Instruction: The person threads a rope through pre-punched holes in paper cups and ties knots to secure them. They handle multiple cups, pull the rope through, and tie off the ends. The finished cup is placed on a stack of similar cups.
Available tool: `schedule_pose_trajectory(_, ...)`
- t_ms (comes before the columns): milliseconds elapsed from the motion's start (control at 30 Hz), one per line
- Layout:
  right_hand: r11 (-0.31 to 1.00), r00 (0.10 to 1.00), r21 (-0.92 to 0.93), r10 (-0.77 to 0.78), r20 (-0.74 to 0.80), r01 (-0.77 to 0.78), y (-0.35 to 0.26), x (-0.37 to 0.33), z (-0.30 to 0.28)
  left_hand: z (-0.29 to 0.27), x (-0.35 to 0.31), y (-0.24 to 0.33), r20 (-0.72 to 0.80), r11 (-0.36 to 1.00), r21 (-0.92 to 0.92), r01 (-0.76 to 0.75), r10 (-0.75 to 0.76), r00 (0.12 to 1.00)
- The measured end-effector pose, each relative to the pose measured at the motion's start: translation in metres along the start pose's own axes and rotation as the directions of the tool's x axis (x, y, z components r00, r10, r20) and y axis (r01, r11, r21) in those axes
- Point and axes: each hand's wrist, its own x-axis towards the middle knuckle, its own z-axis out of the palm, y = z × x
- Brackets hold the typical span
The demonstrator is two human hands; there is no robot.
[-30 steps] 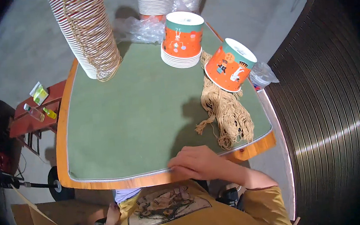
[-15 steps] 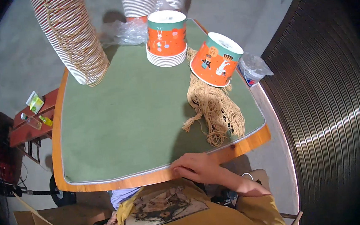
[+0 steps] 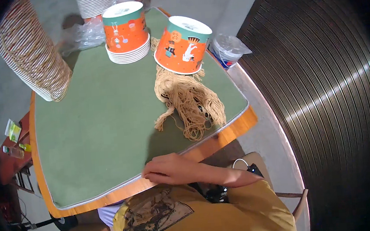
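At the near edge of a green-topped table (image 3: 104, 135), the person's right hand (image 3: 172, 169) rests curled and empty on the mat's trim, fingers bent loosely with nothing between them. The left hand is out of the frame, so its state cannot be told. The hand sits much where it was a second ago; what has changed is the view, which has dipped and swung so that the person's yellow shirt (image 3: 227, 216) now fills the lower edge. No thing on the table has been moved.

Closest to the hand, at about one o'clock from it, lies a tangled bundle of tan string loops (image 3: 190, 104), untouched. Touching the bundle's far end is a tilted orange paper bucket (image 3: 181, 46). At eleven o'clock from that bucket stands an upside-down stack of orange buckets (image 3: 126, 31), upright. A tall leaning stack of white paper cups (image 3: 31, 62) occupies the table's far left corner, well apart from the hand.
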Motion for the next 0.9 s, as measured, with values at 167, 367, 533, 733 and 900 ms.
schedule_pose_trajectory(167,0.999,0.999,-0.02,0.033,0.036,-0.032,0.003,0.002,-0.001,0.03,-0.001,-0.039,0.045,0.998,0.053,0.015,-0.017,0.999)
schedule_pose_trajectory(367,0.996,0.996,0.02,0.085,0.029,-0.085,0.004,0.0,-0.006,-0.003,0.004,0.015,-0.016,0.999,0.036,-0.017,0.017,1.0)
schedule_pose_trajectory(533,0.998,0.998,0.025,0.061,0.012,-0.061,0.006,0.0,-0.004,0.014,0.002,-0.014,-0.011,0.996,0.087,-0.024,0.025,1.0)
schedule_pose_trajectory(733,0.999,0.999,0.02,0.041,-0.007,-0.041,0.007,0.0,-0.002,0.03,0.004,-0.045,-0.013,0.99,0.142,-0.018,0.02,1.0)
schedule_pose_trajectory(900,0.997,0.998,0.021,0.07,0.007,-0.07,0.006,0.0,-0.002,0.03,0.008,-0.044,-0.023,0.984,0.175,-0.03,0.034,0.999)
